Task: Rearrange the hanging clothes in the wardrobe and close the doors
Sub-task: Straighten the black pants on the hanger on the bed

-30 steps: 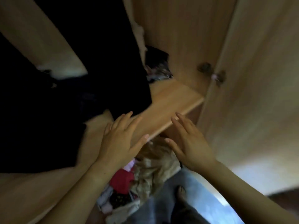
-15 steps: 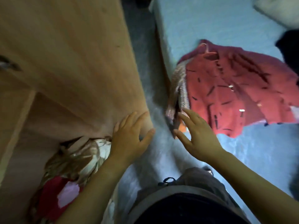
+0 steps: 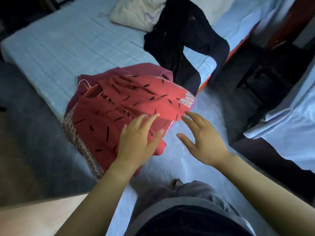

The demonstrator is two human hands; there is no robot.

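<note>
Red fabric garment with black dashes point(image 3: 129, 106) is lying crumpled on pale blue bed sheet point(image 3: 68, 43); left hand point(image 3: 139, 142) and right hand point(image 3: 202, 142) are hovering, fingers released, grasping nothing.

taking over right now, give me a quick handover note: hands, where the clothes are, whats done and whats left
Hands: the left hand is open, fingers spread over the red patterned garment; whether it touches is unclear. The right hand is open and holds nothing, just right of that garment.
Things: the red patterned garment lies at the near edge of the blue mattress, draping off it. A dark garment and a cream garment lie farther back. The wardrobe is out of view.
Done: nothing this view confirms.
Left: all three garments are unhung. Probably take the red one first, hang them all, then close the doors.
</note>
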